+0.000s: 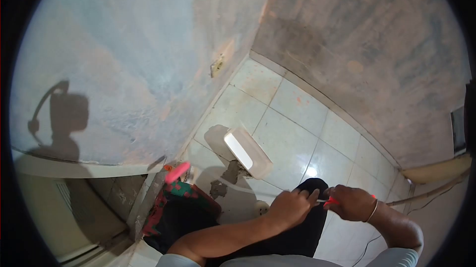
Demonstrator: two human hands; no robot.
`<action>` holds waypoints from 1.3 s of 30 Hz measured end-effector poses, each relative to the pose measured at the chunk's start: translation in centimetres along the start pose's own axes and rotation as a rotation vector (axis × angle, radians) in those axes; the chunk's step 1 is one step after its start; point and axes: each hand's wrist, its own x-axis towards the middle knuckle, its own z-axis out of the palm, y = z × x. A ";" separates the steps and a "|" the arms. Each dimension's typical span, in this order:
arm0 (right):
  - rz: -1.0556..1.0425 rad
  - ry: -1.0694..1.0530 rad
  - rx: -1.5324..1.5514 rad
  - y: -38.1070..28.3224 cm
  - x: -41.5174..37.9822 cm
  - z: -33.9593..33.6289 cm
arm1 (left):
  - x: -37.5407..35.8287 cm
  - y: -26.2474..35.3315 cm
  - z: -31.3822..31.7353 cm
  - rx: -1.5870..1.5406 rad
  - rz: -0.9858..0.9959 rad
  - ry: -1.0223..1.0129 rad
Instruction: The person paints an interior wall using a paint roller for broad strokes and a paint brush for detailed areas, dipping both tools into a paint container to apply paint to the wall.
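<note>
Both of my hands are close together above my dark-trousered knee. My right hand (351, 203) is closed around a red-handled tool (333, 201), and a short, thin, light-coloured part of it points toward the left hand. What kind of tool it is cannot be made out. With fingers bent and pinched together, my left hand (292, 209) meets the tip of that part; anything inside its fingers is hidden. On the floor beyond my hands lies a flat rectangular float (260, 160) with a white handle.
Grey mortar (227, 180) is smeared on the tiled floor (292, 108). A pink handle (177, 173) sticks up beside a red and green cloth (184, 191). A round socket-like piece (261, 209) is near my left forearm. A small box (217, 66) sits in the wall.
</note>
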 end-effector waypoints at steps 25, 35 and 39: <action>-0.144 0.292 -0.875 7.2 8.3 -7.1 | -8.2 -27.2 19.0 -0.534 -1.334 0.247; -0.219 0.223 -0.911 5.5 13.9 -4.8 | -5.3 -28.5 15.6 -0.334 -1.238 0.322; -0.196 0.218 -0.918 5.5 15.0 -2.7 | -5.2 -30.0 12.7 -0.188 -1.111 0.125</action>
